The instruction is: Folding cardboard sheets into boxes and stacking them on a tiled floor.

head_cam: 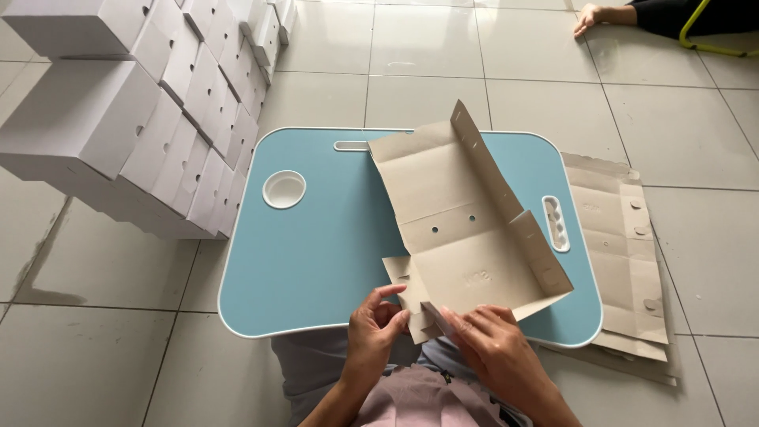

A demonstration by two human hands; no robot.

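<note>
A flat grey-brown cardboard box blank (451, 213) lies partly folded on a small blue lap table (316, 253), its right side flap raised. My left hand (373, 332) pinches the blank's near-left corner flap. My right hand (494, 348) presses and grips the near edge flap beside it. Both hands are at the table's near edge, close together.
Several assembled white boxes (142, 103) are stacked on the tiled floor at the left. A pile of flat cardboard blanks (624, 253) lies on the floor right of the table. Another person's hand (593, 16) rests on the floor at the far right, by a yellow-green frame (711, 43).
</note>
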